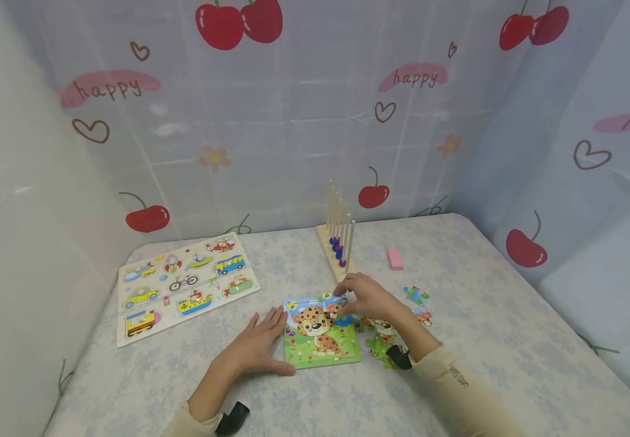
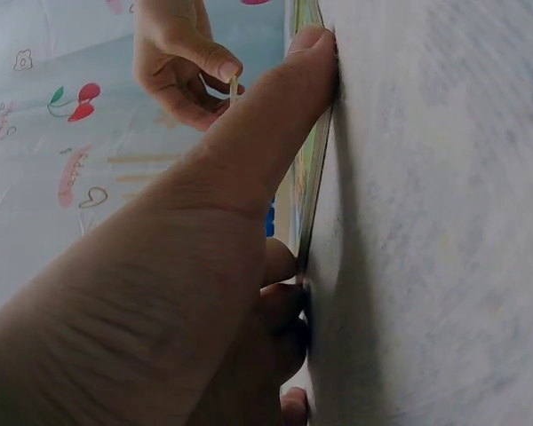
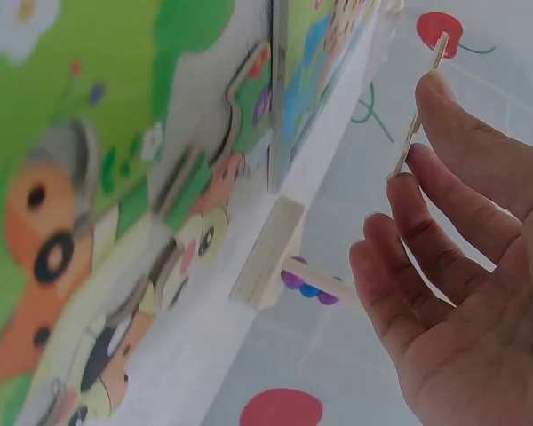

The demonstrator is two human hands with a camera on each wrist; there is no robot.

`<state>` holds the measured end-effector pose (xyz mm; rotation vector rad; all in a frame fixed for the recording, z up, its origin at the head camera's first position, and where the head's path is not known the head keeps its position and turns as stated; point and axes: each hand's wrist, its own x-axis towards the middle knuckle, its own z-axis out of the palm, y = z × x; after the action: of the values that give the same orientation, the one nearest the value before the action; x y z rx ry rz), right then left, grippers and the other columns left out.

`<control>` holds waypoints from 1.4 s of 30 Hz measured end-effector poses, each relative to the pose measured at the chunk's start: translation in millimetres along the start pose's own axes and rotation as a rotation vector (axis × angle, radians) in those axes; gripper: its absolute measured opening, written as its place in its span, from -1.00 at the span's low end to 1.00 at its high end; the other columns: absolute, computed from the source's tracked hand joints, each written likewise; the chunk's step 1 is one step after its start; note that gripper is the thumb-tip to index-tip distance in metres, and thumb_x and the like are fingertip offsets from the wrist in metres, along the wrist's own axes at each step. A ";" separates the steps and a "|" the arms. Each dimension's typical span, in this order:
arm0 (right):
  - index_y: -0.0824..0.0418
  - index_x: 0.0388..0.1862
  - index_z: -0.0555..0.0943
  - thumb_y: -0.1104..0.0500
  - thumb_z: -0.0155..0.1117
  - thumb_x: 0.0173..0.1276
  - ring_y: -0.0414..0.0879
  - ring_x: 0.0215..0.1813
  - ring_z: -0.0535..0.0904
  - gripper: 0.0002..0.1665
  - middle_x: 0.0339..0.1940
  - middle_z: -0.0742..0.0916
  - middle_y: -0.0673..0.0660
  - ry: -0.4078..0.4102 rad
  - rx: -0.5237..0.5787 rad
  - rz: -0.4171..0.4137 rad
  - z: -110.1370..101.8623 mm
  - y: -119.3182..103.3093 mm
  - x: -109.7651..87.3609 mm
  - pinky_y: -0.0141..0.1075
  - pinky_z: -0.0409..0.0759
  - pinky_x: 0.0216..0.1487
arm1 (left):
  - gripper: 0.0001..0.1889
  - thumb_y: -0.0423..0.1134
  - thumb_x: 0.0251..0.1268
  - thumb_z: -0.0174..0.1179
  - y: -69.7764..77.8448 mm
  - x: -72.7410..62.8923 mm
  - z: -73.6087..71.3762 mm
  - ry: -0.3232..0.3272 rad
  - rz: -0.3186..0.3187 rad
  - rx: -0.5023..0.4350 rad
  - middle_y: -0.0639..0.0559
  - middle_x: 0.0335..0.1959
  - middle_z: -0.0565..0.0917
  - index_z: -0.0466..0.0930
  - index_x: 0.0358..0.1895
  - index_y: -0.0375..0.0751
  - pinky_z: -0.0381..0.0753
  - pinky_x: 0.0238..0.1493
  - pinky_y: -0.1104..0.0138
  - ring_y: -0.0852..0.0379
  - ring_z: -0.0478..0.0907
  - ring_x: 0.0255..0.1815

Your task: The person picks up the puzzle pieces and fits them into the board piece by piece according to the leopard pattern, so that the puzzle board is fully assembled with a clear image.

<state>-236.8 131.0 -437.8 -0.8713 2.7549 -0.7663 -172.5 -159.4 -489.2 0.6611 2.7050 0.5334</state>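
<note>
A square puzzle board (image 1: 309, 355) with a spotted leopard picture lies flat on the table. My left hand (image 1: 257, 346) rests at its left side, fingers spread and straight, with the thumb (image 2: 289, 84) against the board's near edge. Above the board's upper right part, my right hand (image 1: 372, 297) pinches a thin puzzle piece (image 1: 330, 298) between thumb and fingers. Seen edge-on in the right wrist view, that piece (image 3: 406, 151) is held clear of the board. Several loose puzzle pieces (image 1: 383, 329) lie to the right of the board, partly hidden under my right forearm.
At the left lies a white vehicle puzzle board (image 1: 170, 303). Behind the leopard board stands a wooden peg rack (image 1: 323, 235) with blue and purple beads. A pink block (image 1: 395, 259) and a blue-green piece (image 1: 416, 295) lie right of it. A printed curtain encloses the table.
</note>
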 end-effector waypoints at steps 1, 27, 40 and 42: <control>0.13 -0.03 0.68 0.08 0.49 0.16 0.04 0.07 0.56 -0.61 -0.07 0.68 0.03 -0.002 0.002 0.006 2.1 -0.8 0.9 -0.05 0.56 0.13 | 0.28 0.48 -0.15 0.30 0.3 -0.1 -0.1 0.002 0.004 0.001 -0.11 0.61 -0.07 -0.05 0.56 -0.22 -0.17 0.58 -0.15 -0.10 -0.15 0.63; 0.11 -0.02 0.69 0.06 0.52 0.11 -0.07 0.06 0.54 -0.57 -0.08 0.68 0.00 -0.119 -0.137 -0.008 29.6 -39.6 48.8 -0.19 0.58 0.13 | 0.26 0.51 -0.17 0.27 1.0 -1.3 1.0 0.067 0.055 0.090 -0.21 0.58 0.05 0.09 0.51 -0.31 -0.02 0.56 -0.13 -0.13 -0.01 0.60; 0.13 -0.02 0.70 0.09 0.52 0.13 -0.08 0.06 0.53 -0.59 -0.08 0.68 0.00 -0.145 -0.154 0.026 36.9 -45.2 55.5 -0.20 0.57 0.15 | 0.26 0.50 -0.16 0.29 1.6 -0.3 -0.2 0.060 0.058 0.061 -0.22 0.58 0.04 0.08 0.51 -0.33 0.01 0.57 -0.08 -0.13 -0.02 0.61; 0.13 -0.02 0.70 0.09 0.51 0.13 -0.09 0.05 0.52 -0.59 -0.10 0.67 0.00 -0.149 -0.153 0.027 37.4 -46.2 56.2 -0.21 0.56 0.14 | 0.26 0.50 -0.16 0.28 1.4 0.2 0.2 0.061 0.057 0.063 -0.22 0.58 0.04 0.08 0.51 -0.33 0.01 0.57 -0.07 -0.12 -0.02 0.61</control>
<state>-249.2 50.5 -445.6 -0.8778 2.7140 -0.4700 -172.1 -158.1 -488.8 0.7522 2.7777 0.4916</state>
